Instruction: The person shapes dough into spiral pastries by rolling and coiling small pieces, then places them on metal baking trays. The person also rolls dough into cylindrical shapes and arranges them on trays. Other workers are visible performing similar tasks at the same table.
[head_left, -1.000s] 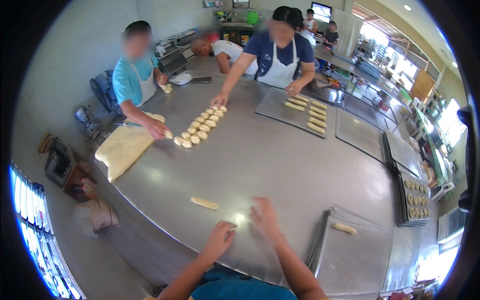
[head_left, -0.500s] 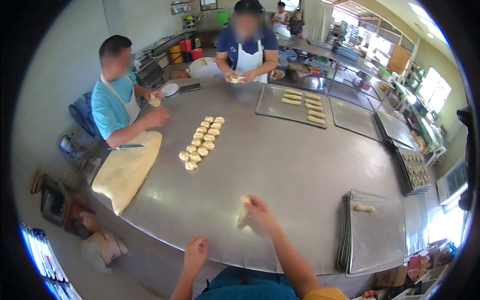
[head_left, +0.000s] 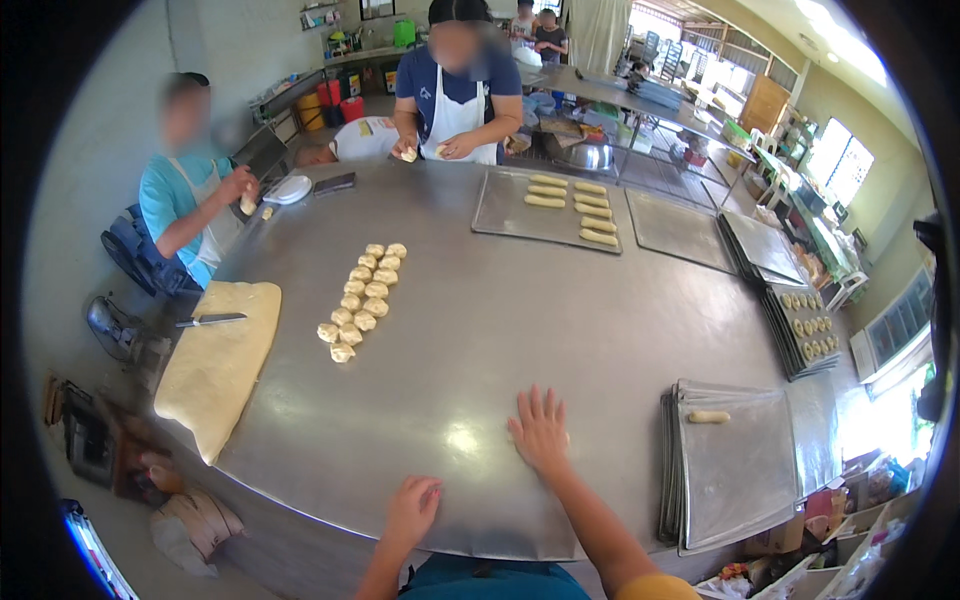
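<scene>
My right hand lies flat on the steel table, fingers stretched and spread. A pale sliver shows at the edge of its palm; any dough beneath is mostly hidden. My left hand is loosely closed at the table's near edge, fingers curled, with nothing visible in it. Left of centre, two rows of dough balls rest on the table. One rolled dough stick lies on the top baking tray of a stack to my right.
At far left a large dough sheet carries a knife. Two co-workers across the table handle small dough pieces. A far tray holds several dough sticks. More stacked trays and a tray of round pieces line the right side.
My right hand has gone from gripping a dough piece to lying flat, slightly right. The view has shifted. The left co-worker's hands have drawn together; the far one's have moved apart.
</scene>
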